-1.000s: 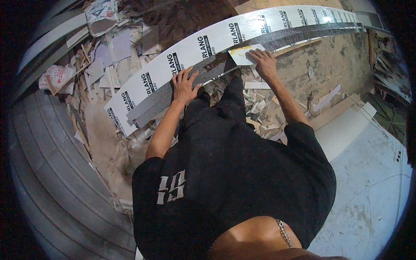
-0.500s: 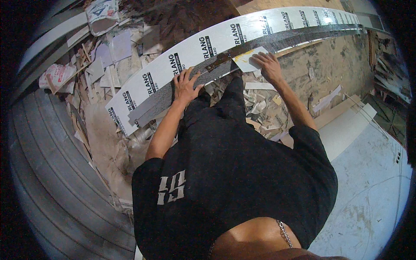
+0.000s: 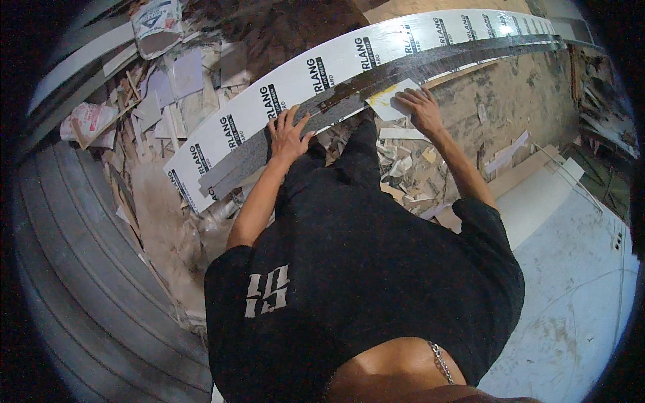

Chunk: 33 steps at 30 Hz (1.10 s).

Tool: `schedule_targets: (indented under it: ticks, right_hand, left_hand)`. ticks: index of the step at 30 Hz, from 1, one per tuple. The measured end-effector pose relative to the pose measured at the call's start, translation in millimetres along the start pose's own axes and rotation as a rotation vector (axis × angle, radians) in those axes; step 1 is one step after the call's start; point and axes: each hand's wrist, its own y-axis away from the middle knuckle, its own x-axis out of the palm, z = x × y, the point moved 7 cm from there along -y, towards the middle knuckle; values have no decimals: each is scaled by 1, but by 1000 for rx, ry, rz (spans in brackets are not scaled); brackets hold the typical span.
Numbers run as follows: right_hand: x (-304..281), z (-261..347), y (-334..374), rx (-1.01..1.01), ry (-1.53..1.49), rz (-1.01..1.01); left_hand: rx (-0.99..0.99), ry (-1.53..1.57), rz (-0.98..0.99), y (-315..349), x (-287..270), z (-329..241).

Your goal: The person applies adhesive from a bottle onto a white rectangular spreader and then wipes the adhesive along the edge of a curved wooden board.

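A long dark grey strip (image 3: 248,149) lies along a white printed board (image 3: 248,101). Glossy brown liquid (image 3: 339,95), which looks like glue, coats part of the strip's middle. My left hand (image 3: 289,136) rests on the strip with its fingers spread, left of the wet stretch. In my right hand (image 3: 420,107) is a flat white piece of sheet (image 3: 392,101), smeared yellow near its left edge. Its far left edge meets the strip's near side; the fingers lie over its right side, the thumb hidden.
Offcuts and scraps (image 3: 178,87) litter the floor at the left, near a torn white bag (image 3: 158,27) and another bag (image 3: 94,124). Grey curved panels (image 3: 87,269) lie at the lower left. A pale blue-white sheet (image 3: 564,289) covers the lower right.
My right hand has drawn the white piece slightly right and nearer to me. The brown liquid now looks thinner and more spread out. My left hand stays in place.
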Motion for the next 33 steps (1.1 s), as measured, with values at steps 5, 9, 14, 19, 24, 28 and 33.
schedule_targets:
  ticks: [5,9,14,19,24,28,33]
  right_hand:
    - [2,-3,14,28,-14,223]
    - [26,-6,46,105,-120,282]
    - [-31,52,15,23,-200,-113]
    - [-18,77,-26,22,-61,-256]
    - [8,77,-41,0,9,-294]
    - [23,77,-50,25,30,-256]
    - [36,78,-52,9,49,-199]
  left_hand:
    - [-3,12,-8,1,-2,0]
    - [-1,24,-11,-2,-1,-1]
    - [3,56,-39,5,-1,2]
    - [10,5,-29,3,-2,3]
    - [3,-21,-40,2,-2,1]
    - [5,-17,-39,1,-2,2]
    - [12,-13,-46,2,-2,2]
